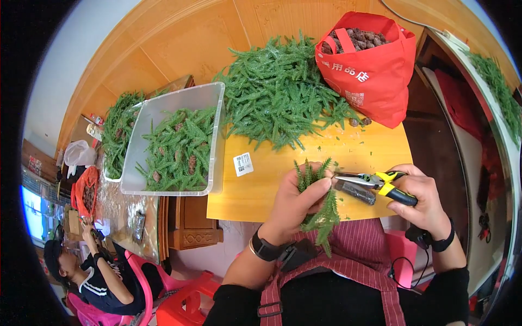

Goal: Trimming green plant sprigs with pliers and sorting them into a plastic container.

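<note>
My left hand (302, 191) is closed round a green artificial fir sprig (326, 214), whose fronds stick out above and below the fingers. In my right hand (420, 196) is a pair of long-nose pliers (389, 186) with yellow and black handles. The pliers' jaws point left and reach the sprig's stem end at my left thumb; whether they grip it is too small to tell. Just beneath the jaws a dark, clear-wrapped bundle (356, 191) lies on the yellow table (261, 190).
Behind my hands lies a big heap of green sprigs (277, 87). A red bag (375, 70) of pine cones (359, 41) stands at the back right. To the left, a clear plastic bin (216, 136) holds sprigs with cones. Another person (103, 271) sits at the lower left.
</note>
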Motion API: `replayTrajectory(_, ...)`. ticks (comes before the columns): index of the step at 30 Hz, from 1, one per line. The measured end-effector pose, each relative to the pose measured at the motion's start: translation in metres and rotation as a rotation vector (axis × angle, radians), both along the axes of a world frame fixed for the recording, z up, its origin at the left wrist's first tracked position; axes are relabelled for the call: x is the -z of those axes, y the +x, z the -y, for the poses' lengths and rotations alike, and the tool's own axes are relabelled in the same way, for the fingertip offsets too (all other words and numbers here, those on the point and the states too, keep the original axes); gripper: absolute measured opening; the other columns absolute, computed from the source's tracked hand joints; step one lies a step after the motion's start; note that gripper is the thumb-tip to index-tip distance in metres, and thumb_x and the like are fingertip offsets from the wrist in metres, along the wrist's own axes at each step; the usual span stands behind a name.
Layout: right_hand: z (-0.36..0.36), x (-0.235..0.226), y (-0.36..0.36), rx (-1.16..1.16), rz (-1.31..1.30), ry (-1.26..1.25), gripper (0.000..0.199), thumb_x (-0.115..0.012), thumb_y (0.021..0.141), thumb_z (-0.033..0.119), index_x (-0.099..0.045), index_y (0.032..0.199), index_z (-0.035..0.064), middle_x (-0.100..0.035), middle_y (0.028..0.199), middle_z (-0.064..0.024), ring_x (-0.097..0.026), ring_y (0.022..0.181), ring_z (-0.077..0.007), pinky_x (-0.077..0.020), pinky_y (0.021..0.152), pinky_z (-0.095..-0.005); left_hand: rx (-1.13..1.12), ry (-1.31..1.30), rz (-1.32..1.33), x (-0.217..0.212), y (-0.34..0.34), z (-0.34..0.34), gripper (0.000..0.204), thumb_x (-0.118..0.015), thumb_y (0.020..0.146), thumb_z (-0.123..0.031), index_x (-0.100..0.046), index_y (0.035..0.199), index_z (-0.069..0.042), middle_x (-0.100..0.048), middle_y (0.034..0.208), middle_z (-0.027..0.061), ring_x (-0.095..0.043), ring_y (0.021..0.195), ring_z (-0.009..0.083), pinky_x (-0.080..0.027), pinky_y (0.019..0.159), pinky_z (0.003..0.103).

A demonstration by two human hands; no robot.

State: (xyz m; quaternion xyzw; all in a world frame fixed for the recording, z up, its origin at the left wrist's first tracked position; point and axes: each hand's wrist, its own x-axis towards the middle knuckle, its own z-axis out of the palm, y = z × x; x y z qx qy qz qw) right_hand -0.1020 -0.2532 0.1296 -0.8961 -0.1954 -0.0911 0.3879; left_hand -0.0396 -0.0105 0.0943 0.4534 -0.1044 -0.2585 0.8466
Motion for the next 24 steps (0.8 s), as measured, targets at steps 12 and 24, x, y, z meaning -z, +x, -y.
replayTrajectory(12, 0.000, 0.009, 0.005, -0.042, 0.101, 0.045, 0.026, -0.072, 0.061, 0.020, -0.054, 0.064, 0.0020, -0.055, 0.062, -0.0069, -0.057, 0.074, -0.0306, -0.0444, 0.074, -0.0369, 0.121, -0.062, -0.245, -0.004, -0.003, 0.004, 0.029, -0.057, 0.078, -0.012, -0.049, 0.103, -0.001, -0.050, 0.070, 0.0037, -0.047, 0.060, 0.0139, -0.036, 0.049, 0.024)
replayTrajectory(24, -0.007, 0.003, -0.003, 0.085, 0.055, -0.023, 0.023, -0.072, 0.064, 0.012, -0.052, 0.064, 0.0005, -0.048, 0.057, -0.0109, -0.054, 0.065, -0.0289, -0.0445, 0.060, -0.0335, -0.606, 0.579, 1.185, 0.008, 0.005, 0.012, 0.016, -0.061, 0.073, 0.002, -0.053, 0.087, 0.000, -0.051, 0.083, 0.0075, -0.052, 0.071, 0.0147, -0.041, 0.062, 0.025)
